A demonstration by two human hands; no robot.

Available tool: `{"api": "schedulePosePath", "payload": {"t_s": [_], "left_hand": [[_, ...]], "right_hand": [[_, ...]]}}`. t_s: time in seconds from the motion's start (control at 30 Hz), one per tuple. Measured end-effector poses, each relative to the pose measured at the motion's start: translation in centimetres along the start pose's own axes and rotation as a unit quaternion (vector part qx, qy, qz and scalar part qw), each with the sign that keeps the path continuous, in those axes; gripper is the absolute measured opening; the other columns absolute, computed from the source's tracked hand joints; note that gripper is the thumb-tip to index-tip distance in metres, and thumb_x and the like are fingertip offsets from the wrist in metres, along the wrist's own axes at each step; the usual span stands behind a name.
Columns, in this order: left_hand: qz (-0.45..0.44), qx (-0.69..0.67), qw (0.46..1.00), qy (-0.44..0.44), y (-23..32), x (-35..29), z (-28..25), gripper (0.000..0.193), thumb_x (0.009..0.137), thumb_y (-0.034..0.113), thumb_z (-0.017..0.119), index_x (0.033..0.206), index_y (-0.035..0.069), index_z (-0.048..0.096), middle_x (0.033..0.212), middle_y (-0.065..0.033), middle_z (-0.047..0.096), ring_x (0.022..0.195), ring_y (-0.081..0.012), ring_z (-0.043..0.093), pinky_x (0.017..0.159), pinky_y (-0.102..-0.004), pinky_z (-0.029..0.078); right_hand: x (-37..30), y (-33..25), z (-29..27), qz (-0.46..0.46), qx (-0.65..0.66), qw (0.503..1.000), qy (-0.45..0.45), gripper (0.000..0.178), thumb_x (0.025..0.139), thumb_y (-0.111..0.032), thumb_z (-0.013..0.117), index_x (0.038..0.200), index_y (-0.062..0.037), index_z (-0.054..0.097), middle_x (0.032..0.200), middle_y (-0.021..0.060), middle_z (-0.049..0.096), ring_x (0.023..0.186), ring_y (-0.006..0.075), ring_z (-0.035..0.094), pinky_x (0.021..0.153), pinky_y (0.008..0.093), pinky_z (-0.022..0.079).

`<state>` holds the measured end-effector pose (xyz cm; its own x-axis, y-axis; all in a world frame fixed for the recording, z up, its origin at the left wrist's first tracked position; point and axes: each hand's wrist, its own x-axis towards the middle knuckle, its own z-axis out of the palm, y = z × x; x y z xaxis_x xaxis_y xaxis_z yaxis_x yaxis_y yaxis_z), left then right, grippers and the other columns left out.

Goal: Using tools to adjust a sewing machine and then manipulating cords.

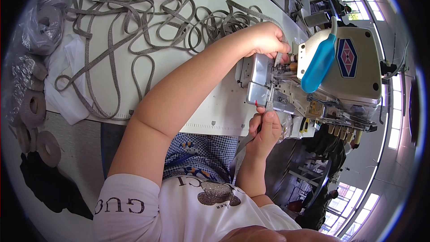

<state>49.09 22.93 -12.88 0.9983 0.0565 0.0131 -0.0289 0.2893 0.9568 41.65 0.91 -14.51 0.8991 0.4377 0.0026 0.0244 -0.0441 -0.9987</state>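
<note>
A grey woven strap (pixel 280 30) arches over my left hand (pixel 267 40) and runs down to the needle area of a cream sewing machine (pixel 358 58). My left fingers are closed on it at the far side of the presser foot. On the near side, my right hand (pixel 265 131) is closed round a narrow grey strip (pixel 270 101), which appears to be the same strap; a grey length also hangs below this hand. A small red spot shows beside its fingertips, too small to name. The metal bed plate (pixel 258 93) lies between the hands.
A loose tangle of grey strap (pixel 134 11) covers much of the white table (pixel 197 103). Bagged rolls (pixel 47 24) and white cloth (pixel 69 76) lie at the left. A blue padded piece (pixel 320 62) hangs on the machine's front. Windows and other equipment stand at the right.
</note>
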Motion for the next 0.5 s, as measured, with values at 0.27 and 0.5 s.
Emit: {"api": "schedulePosePath", "payload": {"t_s": [0.27,0.5], "left_hand": [[0.017,-0.035,0.999,0.002,-0.36,0.19,0.03,0.018,0.083,0.016,0.060,0.089,-0.001,0.061,0.082,-0.0092,0.066,0.075,-0.0164,0.065,0.068,-0.0275,0.050],[-0.003,0.002,1.000,-0.003,-0.08,0.05,0.01,0.019,0.085,0.017,0.057,0.095,0.001,0.061,0.088,-0.0086,0.065,0.082,-0.0148,0.062,0.077,-0.0277,0.048]], "right_hand": [[-0.02,-0.09,-0.02,0.005,-0.003,1.000,0.000,0.029,0.092,-0.026,0.046,0.090,0.0003,0.059,0.050,0.0014,0.045,0.041,0.0042,0.030,0.041,0.0173,0.023],[0.01,-0.27,0.16,0.006,-0.007,1.000,0.000,0.029,0.092,-0.026,0.046,0.089,0.0001,0.059,0.049,0.0013,0.045,0.041,0.0042,0.030,0.041,0.0172,0.022]]}}
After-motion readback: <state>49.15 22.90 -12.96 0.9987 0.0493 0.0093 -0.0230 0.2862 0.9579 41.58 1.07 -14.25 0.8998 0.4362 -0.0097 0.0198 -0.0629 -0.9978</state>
